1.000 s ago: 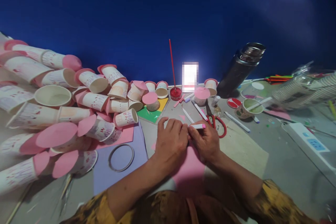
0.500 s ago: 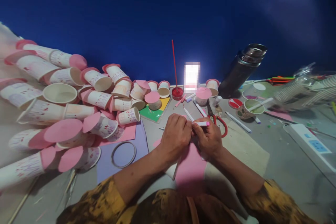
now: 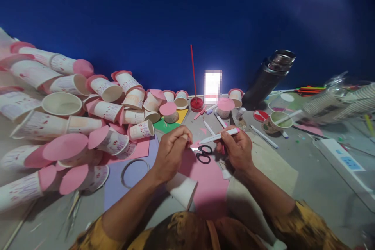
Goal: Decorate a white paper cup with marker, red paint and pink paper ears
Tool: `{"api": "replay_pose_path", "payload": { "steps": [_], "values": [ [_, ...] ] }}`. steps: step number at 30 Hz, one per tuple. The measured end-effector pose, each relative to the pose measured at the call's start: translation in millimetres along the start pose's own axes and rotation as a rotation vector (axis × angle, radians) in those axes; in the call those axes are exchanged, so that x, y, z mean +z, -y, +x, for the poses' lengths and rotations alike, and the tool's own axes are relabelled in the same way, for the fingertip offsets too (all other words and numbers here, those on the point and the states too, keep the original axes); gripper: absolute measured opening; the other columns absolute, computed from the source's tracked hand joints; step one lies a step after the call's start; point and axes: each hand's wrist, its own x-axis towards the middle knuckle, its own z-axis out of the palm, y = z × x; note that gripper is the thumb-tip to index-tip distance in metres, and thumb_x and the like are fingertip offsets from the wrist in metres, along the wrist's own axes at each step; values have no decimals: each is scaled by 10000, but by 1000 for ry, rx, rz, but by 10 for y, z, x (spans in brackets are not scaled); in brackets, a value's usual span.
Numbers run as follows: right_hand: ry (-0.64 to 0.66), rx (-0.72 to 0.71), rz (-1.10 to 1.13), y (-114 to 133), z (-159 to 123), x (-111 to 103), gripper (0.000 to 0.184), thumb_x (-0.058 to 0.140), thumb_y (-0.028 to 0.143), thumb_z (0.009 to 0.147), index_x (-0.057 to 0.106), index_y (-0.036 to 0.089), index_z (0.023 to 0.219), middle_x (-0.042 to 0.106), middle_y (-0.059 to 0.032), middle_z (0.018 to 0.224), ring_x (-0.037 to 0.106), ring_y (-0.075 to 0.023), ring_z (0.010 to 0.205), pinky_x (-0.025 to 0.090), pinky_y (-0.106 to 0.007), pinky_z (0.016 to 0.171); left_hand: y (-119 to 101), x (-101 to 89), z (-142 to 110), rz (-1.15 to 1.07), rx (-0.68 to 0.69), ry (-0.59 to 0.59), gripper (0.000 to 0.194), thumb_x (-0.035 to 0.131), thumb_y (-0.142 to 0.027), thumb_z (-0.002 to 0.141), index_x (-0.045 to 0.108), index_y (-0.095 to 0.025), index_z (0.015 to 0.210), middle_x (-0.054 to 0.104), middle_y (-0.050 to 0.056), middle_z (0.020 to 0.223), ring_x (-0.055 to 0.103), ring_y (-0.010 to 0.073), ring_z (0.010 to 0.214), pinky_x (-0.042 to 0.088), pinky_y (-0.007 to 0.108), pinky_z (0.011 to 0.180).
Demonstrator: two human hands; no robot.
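Observation:
In my right hand (image 3: 238, 149) is a white marker (image 3: 218, 136) with a pink end, its tip pointing left toward my other hand. My left hand (image 3: 174, 150) is closed, fingertips pinched together; whatever they may hold is hidden. Between the hands, black-handled scissors (image 3: 204, 154) lie at the top of a pink paper sheet (image 3: 212, 191). Below my left wrist, a plain white paper cup (image 3: 183, 188) lies on its side, partly over the pink sheet.
Decorated paper cups with pink discs (image 3: 68, 146) crowd the left. A grey ring (image 3: 123, 174) lies on purple paper (image 3: 113, 187). Behind are a red pot with a stick (image 3: 196, 104) and a dark flask (image 3: 265, 82). A power strip (image 3: 341, 154) and stacked cups (image 3: 331, 103) are rightward.
My hands have moved apart, the left one going left. The marker's white body and tip now show, and the black-handled scissors and white cup have come into view.

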Motion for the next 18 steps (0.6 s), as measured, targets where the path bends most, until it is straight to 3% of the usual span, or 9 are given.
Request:
{"api": "replay_pose_path", "payload": {
  "steps": [5,10,15,18],
  "values": [
    [12,58,110,-53,13,0,299,741,492,926,680,199,921,681,25,591,607,-109,504,479,-198,485,26,-79,-89,-510,-426,-1,288,699,-422,894,667,-165,769,536,-32,550,521,126,557,415,257,585],
    [8,133,255,-97,70,9,327,804,493,865,730,193,972,711,2,663,600,-103,509,448,-181,422,27,-102,-140,-676,-641,-53,356,921,-387,679,737,-121,828,639,0,621,585,110,580,453,209,561],
    [-29,242,377,-72,132,38,404,920,505,706,755,169,857,725,-20,688,578,-87,469,421,-169,364,15,-240,-270,-601,-659,-40,273,871,-386,710,733,-154,750,610,-10,558,540,107,523,419,208,514],
    [-26,267,375,-54,150,44,418,944,501,667,761,157,819,718,-23,668,567,-80,457,432,-168,369,-87,-520,-419,-285,-633,49,238,796,-403,753,743,-180,688,612,-1,497,541,122,503,424,227,554]
  ]
}}
